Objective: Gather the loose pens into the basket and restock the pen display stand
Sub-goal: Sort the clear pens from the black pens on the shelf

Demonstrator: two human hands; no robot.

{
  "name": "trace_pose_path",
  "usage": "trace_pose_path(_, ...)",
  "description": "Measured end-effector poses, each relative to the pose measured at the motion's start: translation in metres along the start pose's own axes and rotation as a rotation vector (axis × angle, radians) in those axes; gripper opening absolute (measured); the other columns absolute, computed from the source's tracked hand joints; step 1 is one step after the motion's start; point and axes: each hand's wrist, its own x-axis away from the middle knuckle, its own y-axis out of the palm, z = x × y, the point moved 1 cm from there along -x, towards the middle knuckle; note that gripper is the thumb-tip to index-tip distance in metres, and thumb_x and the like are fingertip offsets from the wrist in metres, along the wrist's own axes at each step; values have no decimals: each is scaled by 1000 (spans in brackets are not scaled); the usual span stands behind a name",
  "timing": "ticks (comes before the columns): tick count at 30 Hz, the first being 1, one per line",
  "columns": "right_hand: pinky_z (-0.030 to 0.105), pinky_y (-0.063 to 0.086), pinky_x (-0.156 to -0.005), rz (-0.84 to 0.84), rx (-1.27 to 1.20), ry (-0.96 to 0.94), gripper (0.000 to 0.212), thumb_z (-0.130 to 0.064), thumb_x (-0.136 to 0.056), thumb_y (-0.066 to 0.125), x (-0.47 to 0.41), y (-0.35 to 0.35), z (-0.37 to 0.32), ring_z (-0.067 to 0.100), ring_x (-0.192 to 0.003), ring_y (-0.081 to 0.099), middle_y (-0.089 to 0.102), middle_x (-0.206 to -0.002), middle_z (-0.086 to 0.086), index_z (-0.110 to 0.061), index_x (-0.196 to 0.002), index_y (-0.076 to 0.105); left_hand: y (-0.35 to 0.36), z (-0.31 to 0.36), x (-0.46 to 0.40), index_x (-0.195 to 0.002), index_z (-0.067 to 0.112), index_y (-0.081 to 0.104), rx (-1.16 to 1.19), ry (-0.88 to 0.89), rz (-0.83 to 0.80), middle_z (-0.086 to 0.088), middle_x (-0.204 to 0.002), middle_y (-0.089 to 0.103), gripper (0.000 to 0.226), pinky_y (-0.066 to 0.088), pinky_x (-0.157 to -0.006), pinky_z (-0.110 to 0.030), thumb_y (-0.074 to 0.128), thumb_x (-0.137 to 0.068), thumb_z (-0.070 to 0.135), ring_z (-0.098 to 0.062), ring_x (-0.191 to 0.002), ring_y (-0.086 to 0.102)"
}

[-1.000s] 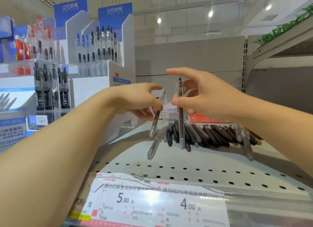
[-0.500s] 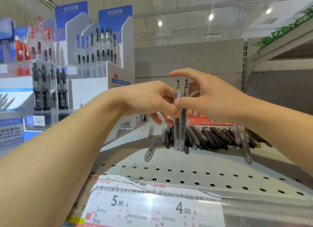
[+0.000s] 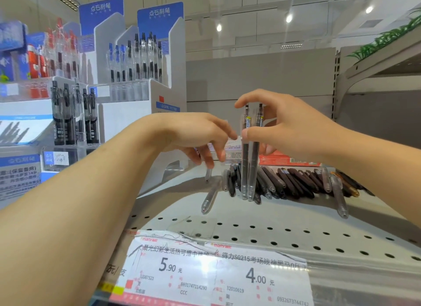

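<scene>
Right hand (image 3: 293,132) around two pens (image 3: 249,155)

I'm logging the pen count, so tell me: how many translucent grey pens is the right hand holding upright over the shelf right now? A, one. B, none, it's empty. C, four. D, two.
D: the right hand pinches two translucent grey pens side by side, upright, above the row of dark loose pens lying on the perforated metal shelf.
</scene>
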Motion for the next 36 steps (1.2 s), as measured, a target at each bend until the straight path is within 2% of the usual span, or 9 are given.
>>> trace_pose_path(3, 4, 43, -55, 16, 0, 2, 34, -37, -91, 70, 1, 0, -1, 4, -54, 69, 59, -115, -14, -51, -119, 57, 3, -10, -16, -139, 30, 49, -294, -111, 112, -1, -88, 73, 43, 54, -53, -23, 56, -98, 23, -9, -56, 70)
trace_pose_path(8, 18, 56, -70, 50, -5, -20, 34, -37, -92, 70, 1, 3, -3, 12, -61, 70, 58, -126, -9, -51, -121, 58, 21, -26, -34, -149, 30, 38, -385, -246, -15, -5, -94, 71, 52, 56, -51, -24, 56, -100, 32, -15, -58, 73)
trace_pose_path(13, 39, 59, -84, 39, -7, -21, 40, -36, -93, 70, -1, 8, -4, 16, -74, 72, 57, -127, -7, -49, -128, 56, 30, -37, -47, -137, 10, 56, -580, -300, 35, -9, -94, 75, 44, 64, -63, -35, 60, -94, 23, -23, -69, 76)
trace_pose_path(18, 11, 52, -58, 43, -44, 22, 41, -35, -93, 70, 1, 3, 3, 11, -60, 71, 56, -131, -5, -50, -129, 55, 8, -36, -40, -115, 7, 60, -266, -297, 169, -6, -62, 71, 28, 57, -52, -26, 66, -88, 4, -19, -52, 68)
trace_pose_path(22, 7, 45, -49, 48, -67, 48, 46, -34, -93, 71, 2, 1, 8, 8, -53, 70, 52, -133, -7, -48, -134, 54, -11, -27, -23, -148, 14, 42, 276, -129, 264, -10, -90, 77, 66, 62, -65, -32, 71, -89, 2, -26, -77, 77)
trace_pose_path(24, 8, 48, -51, 38, -61, 46, 55, -33, -93, 71, 0, 2, 7, 7, -57, 71, 45, -132, -13, -49, -140, 47, -10, -18, -17, -138, 15, 47, 372, -39, 225, -9, -88, 78, 53, 62, -68, -34, 66, -91, -1, -28, -82, 77)
trace_pose_path(26, 14, 54, -55, 31, -46, 43, 70, -33, -92, 72, -1, 4, 7, 14, -68, 73, 41, -129, -17, -52, -148, 34, -10, -11, -11, -122, 12, 56, 403, 32, 193, -11, -89, 78, 32, 62, -70, -37, 60, -93, -3, -29, -86, 77)
trace_pose_path(30, 29, 61, -61, 41, -66, 57, 86, -34, -89, 75, -2, 5, 8, 28, -86, 72, 50, -106, -20, -58, -151, 19, -5, -2, 1, -123, 16, 64, 271, 154, -18, -11, -113, 73, 34, 60, -86, -42, 63, -93, 0, -24, -102, 73)
trace_pose_path(36, 15, 56, -55, 61, -53, 44, 83, -27, -90, 73, -1, 2, 10, 20, -83, 72, 42, -147, -9, -56, -151, 25, 7, 10, 10, -119, 10, 68, -35, 171, -164, -5, -109, 76, 25, 55, -92, -38, 65, -95, 10, -19, -101, 73)
